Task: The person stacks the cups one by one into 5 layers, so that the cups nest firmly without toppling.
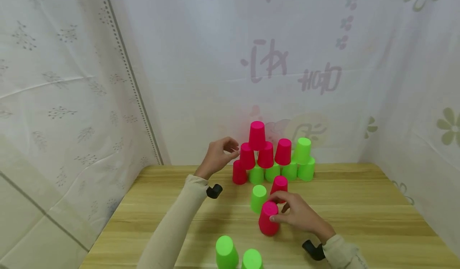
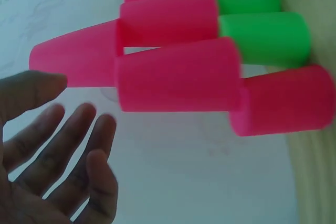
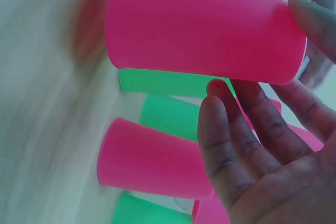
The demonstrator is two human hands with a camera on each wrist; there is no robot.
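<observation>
My right hand (image 1: 300, 212) pinches a pink cup (image 1: 268, 222) near its upper end, thumb on one side and fingers on the other. The cup is upside down, in front of a green cup (image 1: 258, 199) and another pink cup (image 1: 280, 186) on the table. At the back stands a stepped stack of upturned pink and green cups, with one pink cup (image 1: 257, 135) on top. My left hand (image 1: 217, 156) is raised at the stack's left side, fingers loosely bent and holding nothing. In the left wrist view its thumb (image 2: 37, 93) overlaps the top pink cup (image 2: 79, 56).
Two green cups (image 1: 226, 253) stand at the table's front edge of view. The stack's bottom row has a pink cup (image 1: 239, 173) at the left and a green cup (image 1: 306, 171) at the right. A printed curtain (image 1: 201, 81) hangs behind the wooden table (image 1: 359, 213).
</observation>
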